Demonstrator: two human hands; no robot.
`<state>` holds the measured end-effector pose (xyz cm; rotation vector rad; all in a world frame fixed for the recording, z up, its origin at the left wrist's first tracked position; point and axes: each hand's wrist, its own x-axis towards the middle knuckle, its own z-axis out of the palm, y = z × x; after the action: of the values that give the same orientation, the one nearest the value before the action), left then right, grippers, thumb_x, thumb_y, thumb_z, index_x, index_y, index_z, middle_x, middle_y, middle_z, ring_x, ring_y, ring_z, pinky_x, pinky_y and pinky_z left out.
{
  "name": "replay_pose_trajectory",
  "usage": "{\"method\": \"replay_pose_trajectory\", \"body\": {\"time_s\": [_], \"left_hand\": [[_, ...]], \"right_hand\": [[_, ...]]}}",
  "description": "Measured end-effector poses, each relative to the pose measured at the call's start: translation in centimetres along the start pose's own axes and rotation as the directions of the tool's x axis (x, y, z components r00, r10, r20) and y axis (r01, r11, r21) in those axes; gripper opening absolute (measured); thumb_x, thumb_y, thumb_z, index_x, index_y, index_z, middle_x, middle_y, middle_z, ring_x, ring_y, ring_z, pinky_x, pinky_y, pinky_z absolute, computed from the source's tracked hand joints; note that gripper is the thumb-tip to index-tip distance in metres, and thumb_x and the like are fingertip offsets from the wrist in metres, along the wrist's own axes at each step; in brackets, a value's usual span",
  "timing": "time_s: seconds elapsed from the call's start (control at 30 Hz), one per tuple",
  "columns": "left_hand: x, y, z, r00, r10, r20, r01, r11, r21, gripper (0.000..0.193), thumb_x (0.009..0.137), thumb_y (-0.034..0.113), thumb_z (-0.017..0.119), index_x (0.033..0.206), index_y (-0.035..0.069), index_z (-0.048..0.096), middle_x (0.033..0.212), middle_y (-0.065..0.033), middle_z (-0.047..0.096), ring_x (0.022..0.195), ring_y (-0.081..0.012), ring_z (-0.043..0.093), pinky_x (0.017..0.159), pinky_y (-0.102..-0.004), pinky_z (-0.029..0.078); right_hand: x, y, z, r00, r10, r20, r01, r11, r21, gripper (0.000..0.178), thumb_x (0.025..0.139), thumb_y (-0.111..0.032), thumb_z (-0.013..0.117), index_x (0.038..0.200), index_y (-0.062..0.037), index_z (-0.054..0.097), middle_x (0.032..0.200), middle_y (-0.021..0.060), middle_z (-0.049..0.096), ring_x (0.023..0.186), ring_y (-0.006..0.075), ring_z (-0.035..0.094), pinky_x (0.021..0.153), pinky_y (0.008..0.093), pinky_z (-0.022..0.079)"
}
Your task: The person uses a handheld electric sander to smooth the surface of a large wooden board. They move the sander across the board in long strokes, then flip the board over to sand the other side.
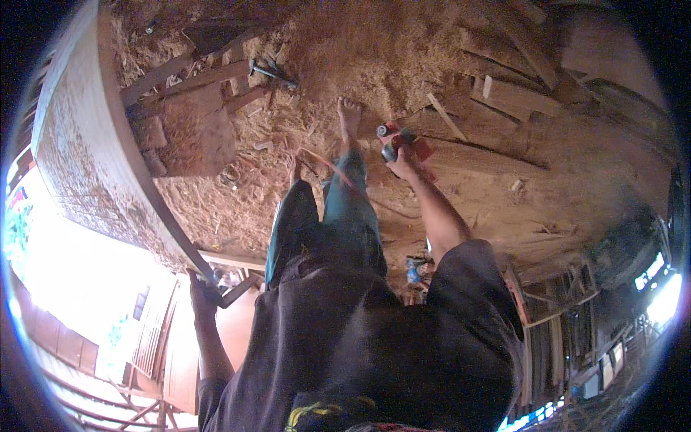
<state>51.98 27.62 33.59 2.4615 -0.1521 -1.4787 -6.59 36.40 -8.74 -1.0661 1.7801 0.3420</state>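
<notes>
A red and black power tool (392,146) with a round silver end is gripped in my right hand (406,164), held out over the floor to the right of my legs. To my left, a large pale wooden panel (93,144) with a curved-looking edge runs away from me, speckled with sawdust. My left hand (202,294) is at the near corner of that panel, fingers closed about its edge in shadow. Beside it juts a dark angled piece (234,294). An orange cord (345,178) passes across my shins; its ends are hard to follow.
Sawdust and wood scraps cover the floor around my bare feet (349,111). A hammer-like tool (273,73) lies ahead, near loose boards (180,79). More planks (525,97) lie at the far right. A blue object (417,271) sits close by my right side.
</notes>
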Motion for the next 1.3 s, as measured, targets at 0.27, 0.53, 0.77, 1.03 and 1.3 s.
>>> {"method": "replay_pose_trajectory", "body": {"time_s": [0.27,0.53,0.77,1.03,1.3], "left_hand": [[-2.8,3.0,3.9,0.982,-0.153,-0.106,0.150,0.988,-0.040,0.072,0.101,0.068,0.050,0.139,0.007,0.058,0.054,0.0066,0.036,0.039,-0.0055,0.032,0.033,-0.0246,0.029],[-3.2,1.0,0.6,0.984,-0.153,-0.092,0.146,0.986,-0.075,0.079,0.102,0.070,0.044,0.144,0.004,0.052,0.080,0.0020,0.054,0.046,-0.0083,0.039,0.038,-0.0262,0.035],[-2.9,1.3,3.2,0.959,-0.042,-0.282,0.057,0.997,0.046,0.077,0.095,0.075,0.052,0.133,0.008,0.053,0.132,-0.0133,0.061,0.074,-0.0130,0.053,0.055,-0.0297,0.050],[-3.5,1.8,5.2,0.947,-0.183,-0.264,0.161,0.982,-0.101,0.088,0.097,0.073,0.051,0.143,-0.002,0.049,0.071,-0.0010,0.052,0.056,-0.0126,0.050,0.046,-0.0268,0.040],[-2.0,0.1,3.8,0.960,-0.096,-0.262,0.082,0.994,-0.066,0.077,0.100,0.075,0.044,0.128,0.006,0.062,0.081,-0.0053,0.056,0.059,-0.0176,0.051,0.053,-0.0331,0.045]], "right_hand": [[8.7,2.7,-4.2,0.987,-0.151,-0.057,0.151,0.989,0.000,0.076,0.073,-0.008,0.077,0.145,-0.0096,0.051,0.135,0.0262,0.060,0.127,0.0453,0.057,0.104,0.0508,0.048],[20.4,6.0,-2.3,0.925,-0.330,-0.189,0.345,0.937,0.056,0.064,0.083,-0.001,0.061,0.145,-0.0162,0.054,0.134,0.0197,0.064,0.126,0.0422,0.059,0.103,0.0499,0.048],[26.2,10.5,0.1,0.989,-0.149,0.004,0.148,0.982,-0.115,0.081,0.089,-0.012,0.066,0.160,-0.0109,0.027,0.155,0.0229,0.045,0.140,0.0418,0.048,0.115,0.0506,0.039],[25.0,11.1,-1.5,0.981,-0.193,-0.019,0.193,0.981,-0.032,0.073,0.091,-0.018,0.069,0.155,-0.0074,0.036,0.150,0.0231,0.050,0.138,0.0412,0.049,0.116,0.0498,0.039],[16.3,7.6,-2.9,0.972,-0.229,-0.047,0.234,0.956,0.176,0.060,0.094,-0.022,0.070,0.146,-0.0029,0.045,0.139,0.0216,0.057,0.126,0.0367,0.054,0.107,0.0475,0.043]]}}
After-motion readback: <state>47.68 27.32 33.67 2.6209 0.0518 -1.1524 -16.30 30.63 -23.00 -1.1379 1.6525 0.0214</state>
